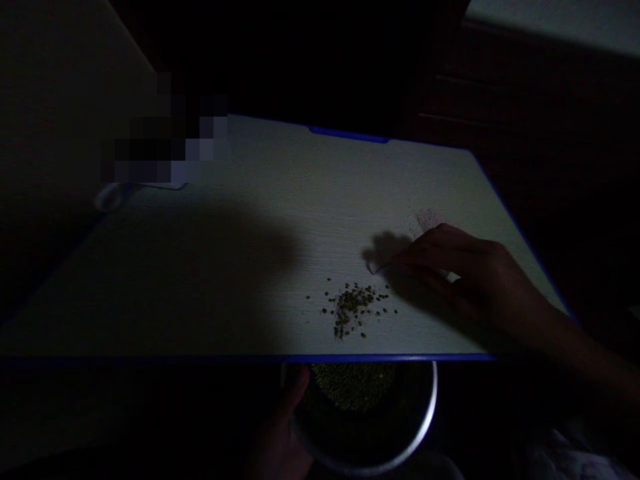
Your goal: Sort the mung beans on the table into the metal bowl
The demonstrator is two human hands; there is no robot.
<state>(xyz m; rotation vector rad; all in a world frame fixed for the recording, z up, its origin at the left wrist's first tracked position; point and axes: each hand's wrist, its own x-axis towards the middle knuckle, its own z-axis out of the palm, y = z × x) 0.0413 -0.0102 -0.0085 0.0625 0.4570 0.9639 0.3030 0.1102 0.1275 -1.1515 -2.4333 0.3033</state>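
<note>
In dim light, a small heap of green mung beans (354, 303) lies spread near the front edge of the table, with pale bits mixed in. Just beyond it, my right hand (450, 263) is closed in a pinch on a thin, dark stick-like piece (381, 268), whose kind I cannot make out. Below the table edge, my left hand (287, 433) grips the left rim of a metal bowl (425, 427), thumb at the inside. More mung beans (355, 387) fill the bowl's bottom; the table edge hides its far side.
The light-topped table (240, 267) has a blue rim (200, 359). A little pile of pale pinkish bits (429, 219) is behind my right hand. At the far left lies a flat object with a white loop (109, 197), partly hidden by a pixelated patch.
</note>
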